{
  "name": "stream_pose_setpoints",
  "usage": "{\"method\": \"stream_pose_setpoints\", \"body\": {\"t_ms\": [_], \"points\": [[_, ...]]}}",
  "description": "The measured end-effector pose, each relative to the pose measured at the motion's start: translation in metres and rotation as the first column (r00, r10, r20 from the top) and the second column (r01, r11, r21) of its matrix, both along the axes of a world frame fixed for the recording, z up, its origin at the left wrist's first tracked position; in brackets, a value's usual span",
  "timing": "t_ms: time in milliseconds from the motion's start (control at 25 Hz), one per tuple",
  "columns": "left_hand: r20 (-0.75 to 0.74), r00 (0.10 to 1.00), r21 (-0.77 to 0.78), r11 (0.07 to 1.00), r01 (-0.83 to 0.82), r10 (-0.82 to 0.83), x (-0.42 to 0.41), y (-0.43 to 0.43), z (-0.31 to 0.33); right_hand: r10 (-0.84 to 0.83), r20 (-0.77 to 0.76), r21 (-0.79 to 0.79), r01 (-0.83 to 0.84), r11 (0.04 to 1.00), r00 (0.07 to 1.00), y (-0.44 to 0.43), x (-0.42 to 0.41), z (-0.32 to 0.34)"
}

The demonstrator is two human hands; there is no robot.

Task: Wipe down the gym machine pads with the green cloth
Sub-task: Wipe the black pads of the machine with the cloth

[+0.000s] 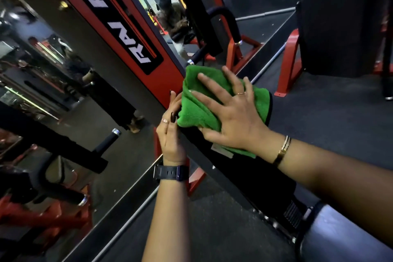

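A green cloth (196, 110) lies bunched on the top end of a long black machine pad (251, 176) that slants from centre down to the lower right. My right hand (231, 119) presses flat on the cloth with fingers spread. My left hand (170, 132), wearing a dark watch, rests against the pad's left edge and touches the cloth's left side with its fingertips. Much of the pad's upper end is hidden under the cloth.
A red and black machine column (119, 27) with white lettering rises just left of the pad. Mirrors (53, 66) on the left reflect gym gear. Black padded handles (106, 140) jut at lower left. Red frame legs (289, 64) stand on dark floor at right. A grey seat pad (344, 236) is at lower right.
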State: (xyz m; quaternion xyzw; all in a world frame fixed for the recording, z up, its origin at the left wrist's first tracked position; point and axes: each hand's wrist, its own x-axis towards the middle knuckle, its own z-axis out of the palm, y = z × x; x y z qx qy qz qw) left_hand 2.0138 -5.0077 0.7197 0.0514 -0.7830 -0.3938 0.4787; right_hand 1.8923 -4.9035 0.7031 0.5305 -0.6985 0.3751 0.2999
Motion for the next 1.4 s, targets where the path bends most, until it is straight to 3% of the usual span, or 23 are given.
{"method": "stream_pose_setpoints", "body": {"t_ms": [80, 160, 240, 280, 360, 440, 520, 640, 720, 840, 920, 1040, 1120, 1240, 1400], "points": [[-0.009, 0.991, 0.048, 0.990, 0.131, -0.131, 0.000, -0.007, 0.006, 0.028, -0.026, -0.002, -0.028, 1.000, 0.999, 0.002, 0.010, -0.014], [0.058, 0.985, -0.024, 0.986, 0.166, -0.164, -0.005, -0.015, 0.018, 0.078, -0.236, 0.053, -0.068, 0.996, 0.969, 0.009, 0.008, -0.046], [0.140, 0.970, -0.070, 0.975, 0.210, -0.199, -0.006, -0.025, 0.023, 0.082, -0.337, 0.064, -0.064, 0.996, 0.938, 0.013, 0.004, -0.060], [0.175, 0.962, -0.067, 0.972, 0.225, -0.210, -0.007, -0.030, 0.025, 0.044, -0.293, 0.030, -0.036, 0.999, 0.955, 0.010, 0.005, -0.053], [0.252, 0.940, -0.013, 0.970, 0.243, -0.232, -0.012, -0.038, 0.033, -0.054, 0.000, -0.068, 0.054, 0.996, 0.999, -0.001, 0.012, -0.021], [0.330, 0.896, 0.063, 0.954, 0.294, -0.297, -0.020, -0.045, 0.045, -0.094, 0.226, -0.110, 0.121, 0.986, 0.970, -0.008, 0.023, 0.003], [0.394, 0.817, 0.124, 0.905, 0.406, -0.420, -0.029, -0.053, 0.056, -0.084, 0.064, -0.108, 0.091, 0.990, 0.994, -0.008, 0.031, -0.013], [0.496, 0.733, 0.040, 0.855, 0.517, -0.466, -0.046, -0.060, 0.067, -0.023, -0.279, -0.008, 0.022, 1.000, 0.960, 0.011, 0.029, -0.068], [0.538, 0.700, 0.040, 0.844, 0.535, -0.470, -0.057, -0.061, 0.072, -0.049, -0.263, -0.002, 0.051, 0.999, 0.963, 0.014, 0.031, -0.070], [0.607, 0.594, 0.150, 0.811, 0.566, -0.527, -0.074, -0.062, 0.078, -0.196, 0.001, -0.066, 0.196, 0.978, 0.981, -0.005, 0.050, -0.020], [0.607, 0.541, 0.247, 0.785, 0.568, -0.582, -0.081, -0.063, 0.080, -0.227, 0.037, -0.074, 0.229, 0.971, 0.973, -0.014, 0.060, -0.003], [0.618, 0.560, 0.175, 0.792, 0.585, -0.551, -0.089, -0.067, 0.075, -0.169, -0.282, -0.037, 0.166, 0.985, 0.944, -0.002, 0.058, -0.055], [0.641, 0.559, 0.107, 0.782, 0.615, -0.527, -0.091, -0.070, 0.072, -0.154, -0.371, -0.011, 0.162, 0.987, 0.916, 0.012, 0.059, -0.092], [0.644, 0.558, 0.082, 0.771, 0.631, -0.524, -0.094, -0.069, 0.072, -0.280, -0.363, -0.053, 0.280, 0.958, 0.889, 0.005, 0.069, -0.075], [0.624, 0.576, 0.046, 0.761, 0.647, -0.528, -0.094, -0.068, 0.071, -0.414, -0.228, -0.095, 0.403, 0.910, 0.882, -0.023, 0.085, -0.027]]}}
